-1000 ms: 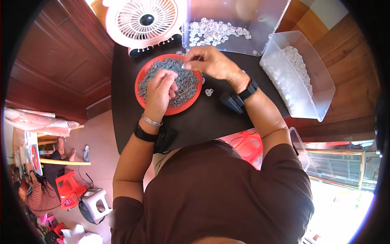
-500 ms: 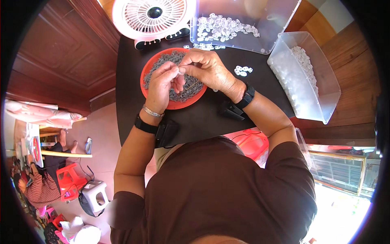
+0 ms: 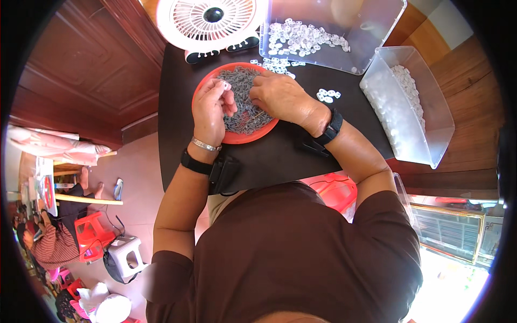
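Observation:
A round red tray (image 3: 237,137) full of small grey parts (image 3: 245,107) lies on a black table mat (image 3: 280,156). My left hand (image 3: 211,110) hovers over the tray's left side, pinching a small white piece (image 3: 219,85) between its fingertips. My right hand (image 3: 283,97) rests on the grey parts at the tray's right, fingers curled down into them; what it grips is hidden. A few white ring-shaped pieces (image 3: 327,95) lie on the mat just right of my right hand.
A white fan (image 3: 210,19) stands behind the tray. A clear bin (image 3: 377,32) with white pieces sits at the back, another clear bin (image 3: 425,107) at the right. Red stools (image 3: 91,234) and a seated person (image 3: 54,242) are at lower left.
Both hands came together over the tray half a second ago and have since parted slightly. My right hand has dropped onto the grey parts; my left hand still holds up a white piece.

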`<state>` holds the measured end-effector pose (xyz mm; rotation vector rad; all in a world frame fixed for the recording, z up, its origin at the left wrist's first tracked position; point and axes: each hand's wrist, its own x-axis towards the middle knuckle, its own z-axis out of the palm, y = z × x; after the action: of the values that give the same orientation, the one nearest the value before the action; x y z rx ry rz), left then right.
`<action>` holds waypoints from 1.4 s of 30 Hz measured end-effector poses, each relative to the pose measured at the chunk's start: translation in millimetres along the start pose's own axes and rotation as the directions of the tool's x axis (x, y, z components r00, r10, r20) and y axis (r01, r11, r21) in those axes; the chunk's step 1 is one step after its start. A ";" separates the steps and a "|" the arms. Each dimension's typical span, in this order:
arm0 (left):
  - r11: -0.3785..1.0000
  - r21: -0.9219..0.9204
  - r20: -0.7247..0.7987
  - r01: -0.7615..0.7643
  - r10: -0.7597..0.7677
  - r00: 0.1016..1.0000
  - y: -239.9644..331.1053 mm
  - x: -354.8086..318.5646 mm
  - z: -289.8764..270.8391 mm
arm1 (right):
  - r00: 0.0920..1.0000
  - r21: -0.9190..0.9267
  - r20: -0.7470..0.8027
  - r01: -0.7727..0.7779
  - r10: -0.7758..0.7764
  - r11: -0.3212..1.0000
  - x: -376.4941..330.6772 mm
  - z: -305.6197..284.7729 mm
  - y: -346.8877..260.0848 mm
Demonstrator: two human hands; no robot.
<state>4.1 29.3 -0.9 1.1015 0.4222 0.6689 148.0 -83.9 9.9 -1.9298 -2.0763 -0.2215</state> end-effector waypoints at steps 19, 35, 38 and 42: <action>0.987 0.160 0.106 0.033 -0.050 0.993 -2.4 -9.3 11.7 | 0.960 0.573 -0.050 -0.197 0.274 0.795 2.5 -12.8 -3.5; 0.973 0.229 0.222 0.041 -0.093 0.971 0.6 -8.9 9.1 | 0.967 0.937 0.031 -0.117 0.255 0.330 -1.0 -14.7 6.7; 0.967 0.255 0.224 0.024 -0.084 0.971 -1.0 -9.7 10.5 | 0.954 0.984 0.044 -0.092 0.296 0.152 1.2 -10.9 3.9; 0.978 0.206 0.218 -0.022 -0.024 0.976 -3.6 -9.8 10.3 | 0.955 0.977 0.089 -0.139 0.284 0.162 1.3 -7.2 2.7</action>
<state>4.3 14.7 -0.2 1.3585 0.3065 0.5029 151.4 -84.6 16.9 -1.1928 -1.1538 0.8856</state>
